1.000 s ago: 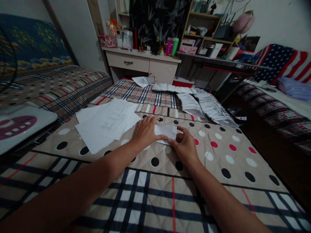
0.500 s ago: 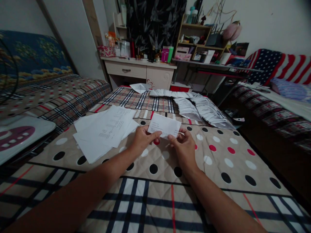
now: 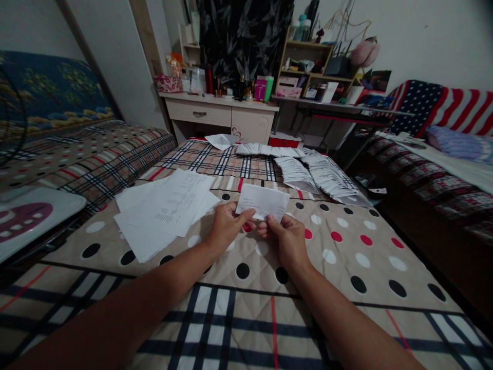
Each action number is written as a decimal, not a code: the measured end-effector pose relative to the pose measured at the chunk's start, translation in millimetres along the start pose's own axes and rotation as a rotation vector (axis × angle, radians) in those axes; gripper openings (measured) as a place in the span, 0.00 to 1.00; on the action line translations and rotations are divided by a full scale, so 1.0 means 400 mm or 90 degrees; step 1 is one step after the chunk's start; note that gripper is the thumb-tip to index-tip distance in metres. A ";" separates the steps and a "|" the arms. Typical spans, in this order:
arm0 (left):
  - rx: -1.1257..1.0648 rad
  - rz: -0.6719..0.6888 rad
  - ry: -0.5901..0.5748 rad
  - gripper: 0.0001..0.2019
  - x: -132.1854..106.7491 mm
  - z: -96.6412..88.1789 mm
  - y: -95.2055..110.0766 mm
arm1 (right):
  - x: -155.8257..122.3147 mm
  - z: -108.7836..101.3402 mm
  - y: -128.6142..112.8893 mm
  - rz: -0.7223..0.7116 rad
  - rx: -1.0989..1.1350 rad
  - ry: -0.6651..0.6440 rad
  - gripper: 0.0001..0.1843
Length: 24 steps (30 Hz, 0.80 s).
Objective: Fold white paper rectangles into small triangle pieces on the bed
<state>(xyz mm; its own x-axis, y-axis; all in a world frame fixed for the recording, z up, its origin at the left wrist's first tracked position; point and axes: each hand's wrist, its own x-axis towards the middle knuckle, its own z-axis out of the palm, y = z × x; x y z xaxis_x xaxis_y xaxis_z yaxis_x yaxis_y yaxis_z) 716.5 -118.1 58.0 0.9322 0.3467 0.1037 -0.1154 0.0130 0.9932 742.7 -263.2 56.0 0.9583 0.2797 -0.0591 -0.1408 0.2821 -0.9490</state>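
Note:
A small folded white paper (image 3: 263,201) is held up just above the quilted bed cover (image 3: 346,246). My left hand (image 3: 227,226) pinches its lower left edge with thumb and fingers. My right hand (image 3: 283,237) pinches its lower right edge. Both hands are closed on the paper. To the left of my left hand lies a loose pile of white printed sheets (image 3: 165,208).
Rows of overlapping folded white papers (image 3: 311,172) lie across the far side of the bed, with one larger folded sheet (image 3: 221,140) near a white desk (image 3: 219,110). A white board (image 3: 31,216) sits at the left. A gap and another bed (image 3: 442,169) are on the right.
The folded paper was pressed flat on the cover under both hands a second ago. Both hands have since lifted it and now hold it upright by its lower edge.

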 end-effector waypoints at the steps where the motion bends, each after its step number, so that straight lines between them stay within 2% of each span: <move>1: -0.007 -0.008 -0.004 0.14 0.001 -0.001 0.000 | 0.000 -0.001 -0.001 0.001 0.000 -0.006 0.17; 10: -0.012 -0.053 -0.053 0.23 -0.006 -0.020 -0.003 | -0.005 -0.016 -0.001 -0.045 -0.068 -0.035 0.23; 17: -0.024 0.007 0.001 0.17 0.017 -0.053 -0.001 | -0.014 -0.025 -0.003 -0.012 -0.176 -0.098 0.24; 21: 0.098 0.071 -0.047 0.15 0.014 -0.052 0.006 | -0.003 -0.020 0.001 -0.049 -0.152 -0.060 0.18; 24: 0.160 0.103 -0.096 0.18 0.008 -0.043 0.002 | 0.004 -0.024 0.003 -0.077 -0.140 -0.011 0.17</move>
<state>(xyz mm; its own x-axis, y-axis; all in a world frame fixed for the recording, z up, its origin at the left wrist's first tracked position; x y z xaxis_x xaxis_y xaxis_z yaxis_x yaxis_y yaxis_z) 713.4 -100.8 58.2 0.9509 0.1829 0.2496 -0.1956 -0.2697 0.9429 746.5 -271.3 51.8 0.9602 0.2723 0.0625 0.0337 0.1091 -0.9935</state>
